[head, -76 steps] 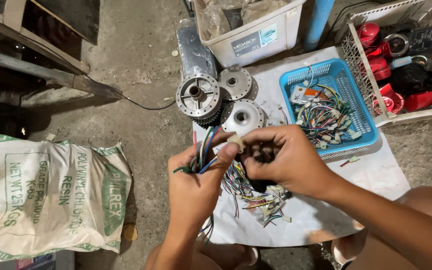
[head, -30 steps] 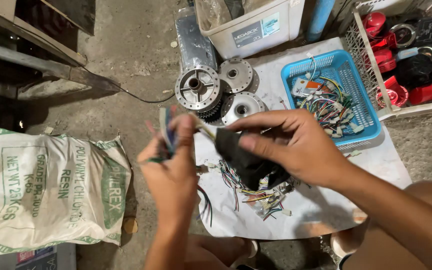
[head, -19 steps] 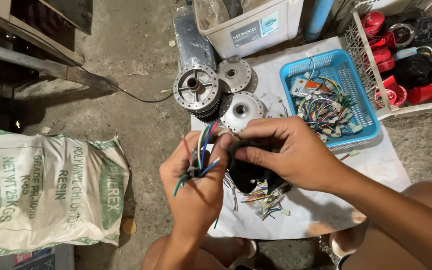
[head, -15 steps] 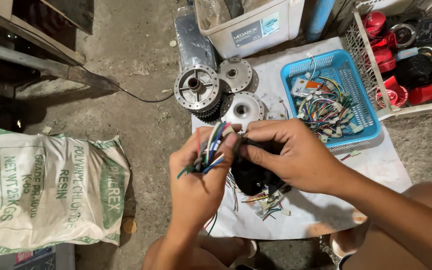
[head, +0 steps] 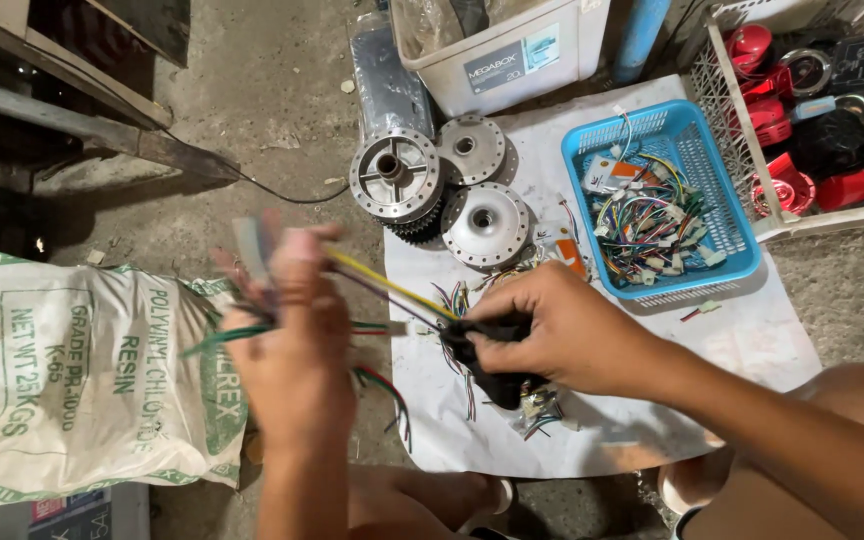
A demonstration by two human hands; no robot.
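Observation:
My left hand (head: 292, 345) is closed around a bunch of coloured wires (head: 392, 292) and is blurred with motion, out to the left above the concrete floor. The wires stretch taut to the right into a black sleeve (head: 487, 355). My right hand (head: 562, 330) grips that black sleeve over the white sheet (head: 752, 350). More loose coloured wires and small connectors (head: 542, 405) lie on the sheet under my right hand.
Three round metal hubs (head: 392, 180) lie at the sheet's far end. A blue basket (head: 727, 215) holds wires. A white wire crate (head: 742, 130) with red and black parts stands right, a pale plastic bin (head: 512, 60) behind, and a printed white sack (head: 82, 370) left.
My left hand has pulled away to the left with the wire bunch, drawing the wires out of the black sleeve, while my right hand stays over the sheet.

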